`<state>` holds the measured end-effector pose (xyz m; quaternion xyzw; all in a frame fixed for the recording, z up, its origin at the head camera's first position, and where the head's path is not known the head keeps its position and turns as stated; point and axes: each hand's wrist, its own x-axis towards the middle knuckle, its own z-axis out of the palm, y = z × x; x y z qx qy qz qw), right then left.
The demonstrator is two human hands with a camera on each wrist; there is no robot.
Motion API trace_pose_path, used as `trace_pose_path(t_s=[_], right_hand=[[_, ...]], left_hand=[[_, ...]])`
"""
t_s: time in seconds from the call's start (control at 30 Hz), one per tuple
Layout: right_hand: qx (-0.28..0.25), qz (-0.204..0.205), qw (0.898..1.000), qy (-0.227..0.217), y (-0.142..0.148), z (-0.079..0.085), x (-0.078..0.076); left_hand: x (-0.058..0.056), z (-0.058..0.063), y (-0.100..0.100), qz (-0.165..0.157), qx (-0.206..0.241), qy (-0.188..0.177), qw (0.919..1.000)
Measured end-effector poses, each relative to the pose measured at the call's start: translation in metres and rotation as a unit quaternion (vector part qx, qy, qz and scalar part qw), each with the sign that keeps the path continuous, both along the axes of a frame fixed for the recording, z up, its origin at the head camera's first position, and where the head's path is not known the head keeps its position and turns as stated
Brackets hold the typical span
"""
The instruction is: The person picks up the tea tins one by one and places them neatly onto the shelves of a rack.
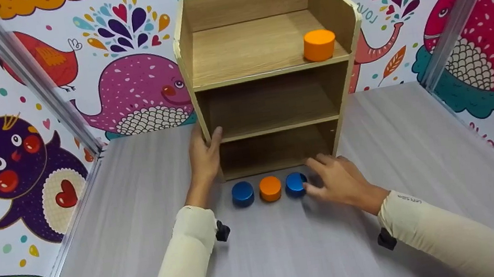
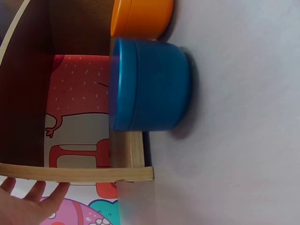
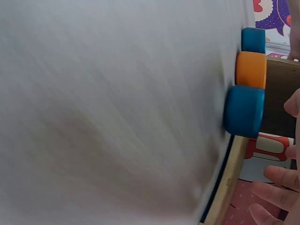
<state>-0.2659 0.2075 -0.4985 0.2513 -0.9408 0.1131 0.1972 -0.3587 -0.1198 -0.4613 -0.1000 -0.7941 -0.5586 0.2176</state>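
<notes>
A wooden shelf unit point(image 1: 262, 78) with three levels stands upright on the table. My left hand point(image 1: 205, 156) grips its left side panel, with the thumb at the front edge and the fingertips on the outer face. In front of its base is a row of round lidded tins: a blue tin point(image 1: 243, 194) on the left, an orange tin point(image 1: 270, 189) in the middle and another blue tin point(image 1: 296, 184) on the right. My right hand point(image 1: 339, 178) is beside the right blue tin, fingers spread, its thumb overlapping that tin in the head view. A larger-looking orange tin point(image 1: 319, 45) sits on the top level.
The grey table point(image 1: 264, 261) reaches back to colourful cartoon-printed walls point(image 1: 134, 91). Metal posts point(image 1: 33, 81) stand at the corners. The middle level point(image 1: 271, 106) and bottom level point(image 1: 273, 151) of the shelf unit face forward.
</notes>
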Motion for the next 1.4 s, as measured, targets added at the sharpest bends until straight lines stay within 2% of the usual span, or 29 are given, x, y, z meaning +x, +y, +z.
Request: trace_pose_path(t_s=[0.57,0.77,1.0,1.4], right_hand=[[0.033,0.012,0.999,-0.02,-0.013,-0.023,0.0],[0.034,0.007,0.999,-0.035,-0.016,-0.025,0.0],[0.033,0.009,0.999,-0.04,-0.02,-0.026,-0.002],[0.03,0.019,0.999,-0.042,-0.022,-0.028,-0.004]], left_hand=[[-0.001,0.0,0.0,-0.005,0.005,0.004,1.0],[-0.001,-0.001,0.0,-0.003,0.001,0.005,1.0],[0.003,0.0,0.0,-0.001,0.008,-0.023,0.9997],[0.001,-0.001,-0.001,-0.002,0.007,-0.008,0.9999]])
